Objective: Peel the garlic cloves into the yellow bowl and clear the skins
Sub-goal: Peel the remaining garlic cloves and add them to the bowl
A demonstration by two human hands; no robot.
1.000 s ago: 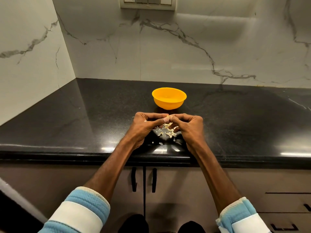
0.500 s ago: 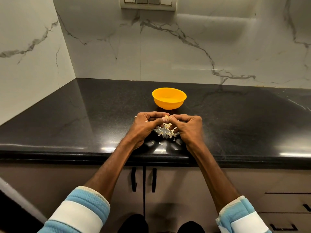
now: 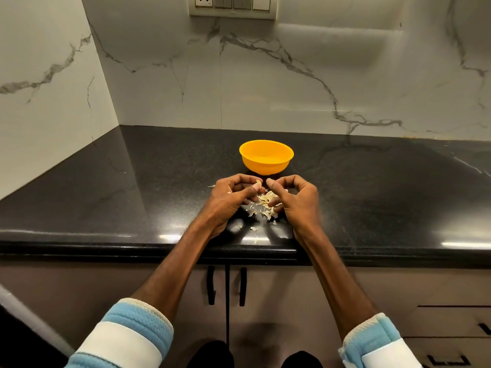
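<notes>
The yellow bowl stands on the black counter just beyond my hands. My left hand pinches a small pale garlic clove between thumb and forefinger. A small gap separates it from my right hand, whose fingers are curled around a pale clump of garlic pieces. Below and between the hands lies a loose pile of garlic skins on the counter. I cannot see what is inside the bowl.
The black granite counter runs left and right, with its front edge close below my wrists. A few stray skin flakes lie near that edge. Marble walls close the back and left. Cabinet doors with dark handles sit below.
My fingertips were joined on the clove before. They have now drawn slightly apart, and the clove stays in my left hand. More skin flakes lie on the counter.
</notes>
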